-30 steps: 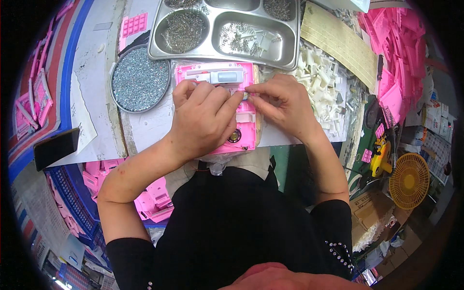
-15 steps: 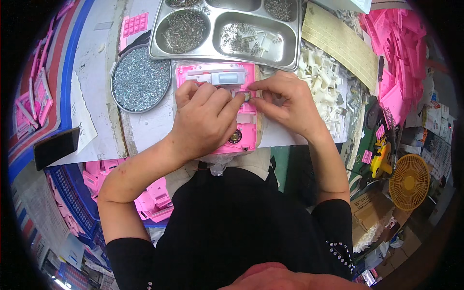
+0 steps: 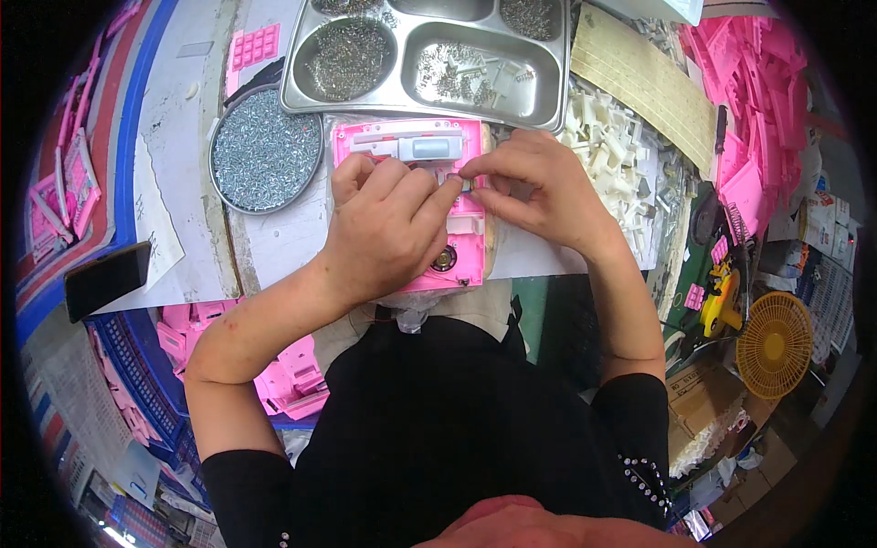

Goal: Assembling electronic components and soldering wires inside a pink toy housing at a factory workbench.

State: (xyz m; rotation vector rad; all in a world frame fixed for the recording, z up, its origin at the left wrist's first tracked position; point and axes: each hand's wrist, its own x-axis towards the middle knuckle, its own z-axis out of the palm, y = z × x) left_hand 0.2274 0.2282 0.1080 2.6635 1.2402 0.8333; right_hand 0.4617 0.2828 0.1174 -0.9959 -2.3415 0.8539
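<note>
A pink plastic housing [image 3: 469, 247] lies in front of me, with a grey-and-white part [image 3: 429, 147] across its far end and a round black-rimmed speaker-like part [image 3: 445, 258] near its close end. My left hand [image 3: 388, 224] rests over the housing's left side, fingers curled, its index fingertip at a small part in the middle. From the right, my right hand [image 3: 539, 187] closes thumb and index finger around that same spot. What lies between the fingertips is small and mostly hidden, so I cannot name it.
A steel compartment tray [image 3: 402, 96] with springs and small white pieces stands beyond the housing. Left of it sits a round dish of screws [image 3: 268, 151]. White plastic parts [image 3: 607, 164] are heaped at right, pink parts [image 3: 744, 119] farther right. A phone [image 3: 108, 281] lies at the left table edge.
My right hand's index fingertip has shifted slightly left, nearer my left fingertip, and the wrist has moved a little right. My left hand stays almost still.
</note>
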